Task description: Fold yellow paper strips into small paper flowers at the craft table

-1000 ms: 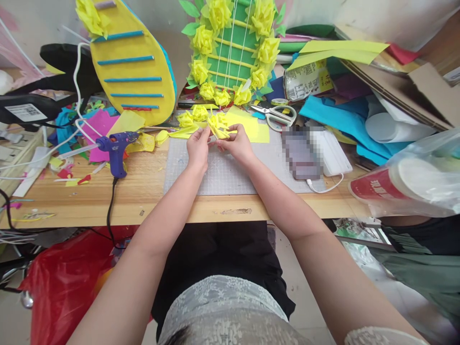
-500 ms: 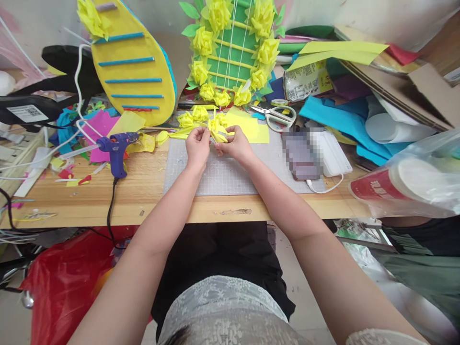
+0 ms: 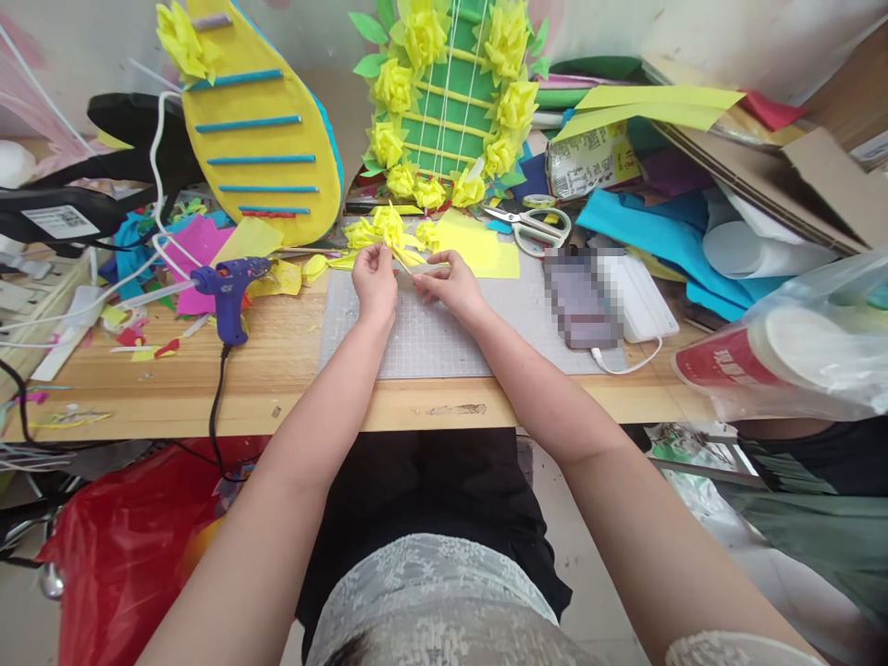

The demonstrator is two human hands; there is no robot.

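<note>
My left hand (image 3: 376,282) is closed in a pinch at the base of a yellow paper flower (image 3: 388,225), whose ruffled petals stand up beyond the fingertips. From there a thin, pale yellow strip (image 3: 403,265) slants down toward my right hand (image 3: 452,285). The fingers of that hand are pinched together at the strip's far end, partly hiding it. Both hands are above a grey cutting mat (image 3: 444,347). Just behind them lie more yellow paper flowers (image 3: 427,235) and flat yellow paper sheets (image 3: 478,242).
A blue glue gun (image 3: 231,291) stands at left, its cord over the table edge. Scissors (image 3: 534,227), a blurred phone (image 3: 585,298) and a white power bank (image 3: 645,296) lie right. A bagged cup (image 3: 735,356) sits at far right. Behind stand a yellow panel (image 3: 264,139) and a flower-trimmed green panel (image 3: 450,102).
The flower has shifted left along with my left hand. My hands are farther apart, and the pale strip now shows between them. The view has moved slightly.
</note>
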